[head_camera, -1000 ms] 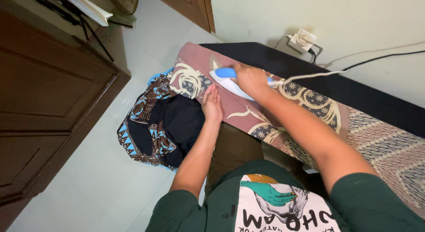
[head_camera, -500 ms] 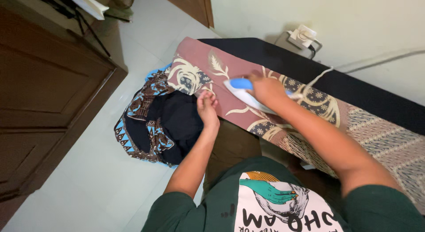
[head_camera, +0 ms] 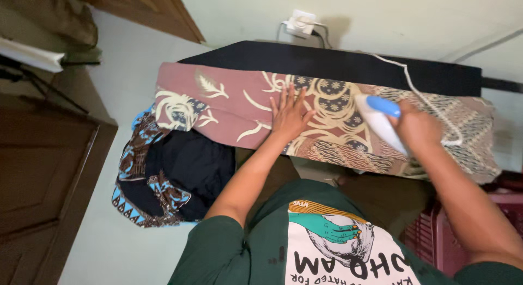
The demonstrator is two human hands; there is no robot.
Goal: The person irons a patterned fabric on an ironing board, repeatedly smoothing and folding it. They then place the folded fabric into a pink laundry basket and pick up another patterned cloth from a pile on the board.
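Now right hand [head_camera: 417, 127] gripping iron [head_camera: 380, 121], nose pointing upper-left, left hand [head_camera: 289, 113] spread flat on cloth [head_camera: 229, 100]

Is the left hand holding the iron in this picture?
No, the left hand lies flat with spread fingers on the patterned cloth, while the right hand grips the blue handle of the iron.

A dark green T-shirt [head_camera: 261, 247] with short sleeves is worn, seen at the bottom of the frame. A white patch with a green drawing and black letters is printed on it. Both arms are bare.
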